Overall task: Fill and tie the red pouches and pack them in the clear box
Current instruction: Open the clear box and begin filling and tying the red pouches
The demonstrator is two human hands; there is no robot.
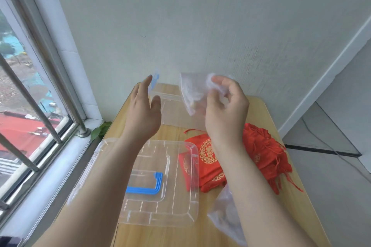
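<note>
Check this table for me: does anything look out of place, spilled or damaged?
Nothing looks spilled or damaged. Two small things stand out: the box lid lies with its right edge over one of the red pouches, and the pouches sit in a loose heap with cords straggling toward the right edge of the table.

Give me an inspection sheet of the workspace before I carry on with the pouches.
Surface: light wooden table against a pale wall.
Job's things: heap of red fabric pouches with gold print on the table's right; clear plastic box, open, at the far end; its clear lid with blue handle lies nearer, overlapping one pouch.
Clutter: crumpled clear plastic bag at the near right edge.
Hands: left hand open, holding nothing; right hand pinches a small clear plastic bag, raised off the table.
Cables: thin grey cable on the floor, right.
Surroundings: barred window left; green leaves by the sill.
</note>
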